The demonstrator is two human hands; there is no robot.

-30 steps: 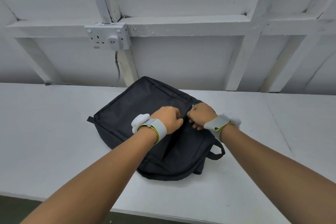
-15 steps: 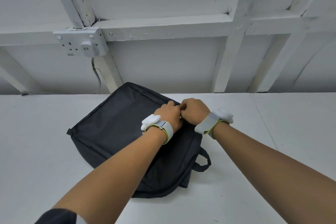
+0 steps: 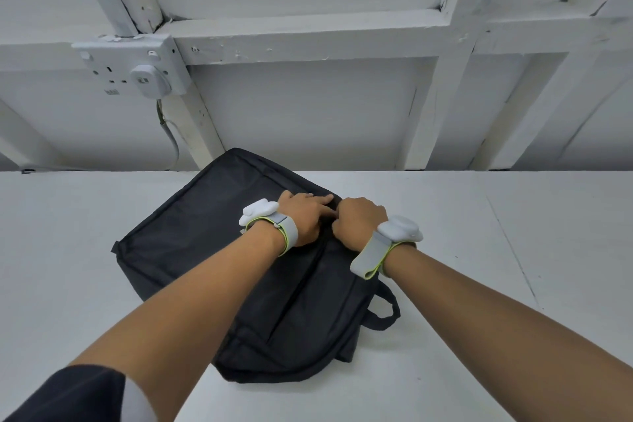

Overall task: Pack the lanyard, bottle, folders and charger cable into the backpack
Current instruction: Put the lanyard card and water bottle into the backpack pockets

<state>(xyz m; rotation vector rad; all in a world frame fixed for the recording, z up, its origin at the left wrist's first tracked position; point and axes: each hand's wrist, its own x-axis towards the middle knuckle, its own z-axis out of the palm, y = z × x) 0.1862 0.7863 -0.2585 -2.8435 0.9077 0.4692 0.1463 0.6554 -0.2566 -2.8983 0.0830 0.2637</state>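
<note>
Where the backpack lies: the black backpack (image 3: 212, 250) is flat on the white tabletop (image 3: 513, 284) in the middle of my view. It is turned at an angle, so one corner points toward the far wall (image 3: 308, 106).
Left hand: on my feed the left hand (image 3: 301, 219) rests on the backpack's far right corner. Its fingers (image 3: 318, 199) stretch almost straight along the far edge and press the fabric.
Right hand: the right hand (image 3: 359, 219) sits just right of the left one, close against it. Its fingers are curled into a fist that grips the same edge of the backpack. What it pinches underneath is hidden from me.
Carry handle: a black carry handle (image 3: 387, 312) loops out from the backpack's right side and lies on the tabletop, nearer than the right wrist.
Wristbands: I see a grey left wristband (image 3: 286, 233) and a grey right wristband (image 3: 399, 233), each with a white unit on it.
Far left: a white wall socket (image 3: 113, 62) is fixed to a beam with a white plug (image 3: 150, 79) in it. A cable (image 3: 173, 140) drops from it behind the tabletop.
Near left: a dark sleeve (image 3: 68, 394) shows on the left arm.
</note>
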